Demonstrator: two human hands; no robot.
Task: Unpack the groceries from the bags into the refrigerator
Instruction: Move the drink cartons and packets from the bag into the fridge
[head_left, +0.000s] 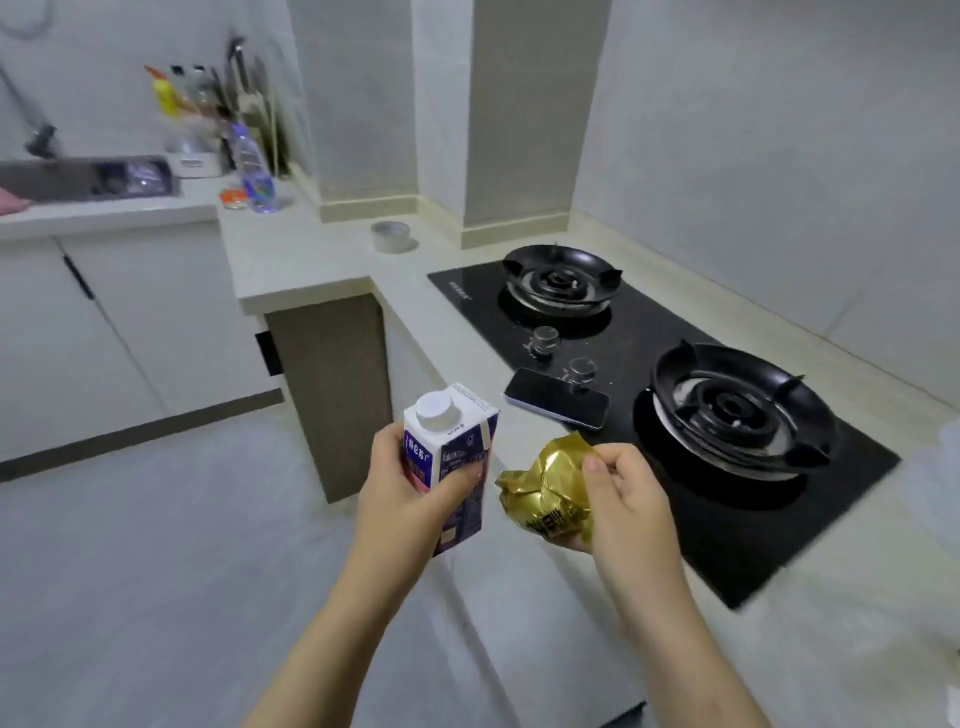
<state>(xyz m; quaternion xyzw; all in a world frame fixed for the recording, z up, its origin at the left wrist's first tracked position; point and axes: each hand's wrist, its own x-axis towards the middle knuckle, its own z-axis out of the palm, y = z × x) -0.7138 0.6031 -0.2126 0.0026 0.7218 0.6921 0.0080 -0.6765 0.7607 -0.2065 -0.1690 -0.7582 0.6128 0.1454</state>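
1. Left hand (395, 483) is wrapped round a small carton (449, 457) with a white top, a round cap and dark blue sides. It's upright, at roughly 6 o'clock in the frame, out over the floor (156, 571) just off the counter (291, 260) edge.
2. Right hand (623, 499) is clutching a crumpled gold packet (550, 493), thumb on top and fingers curled underneath. The packet sits at 3 o'clock from the carton, close, with a thin gap between them.
3. At 12 o'clock from the packet a phone (556, 397) lies flat, screen up, on the front corner of the black hob (649, 332).
4. The hob has two burners. The near burner (737, 410) is at 2 o'clock from the right hand, and the far burner (561, 278) is straight up at 12. Two knobs (545, 338) sit between them, just behind the phone.
5. Farther on at 12 o'clock from the carton there's a tape roll (390, 236) on the counter, near the wall pillar.
6. The counter corner and its brown end panel (332, 389) jut out at 11 o'clock from the carton.
7. Over at 10 o'clock, all pretty blurry, there's a sink (62, 179), a clear bottle (253, 166) and a yellow bottle (167, 96) at the back. White cabinets (104, 338) are below.
8. Far right edge, 3 o'clock: something white (940, 467), too smeared to tell what it is.
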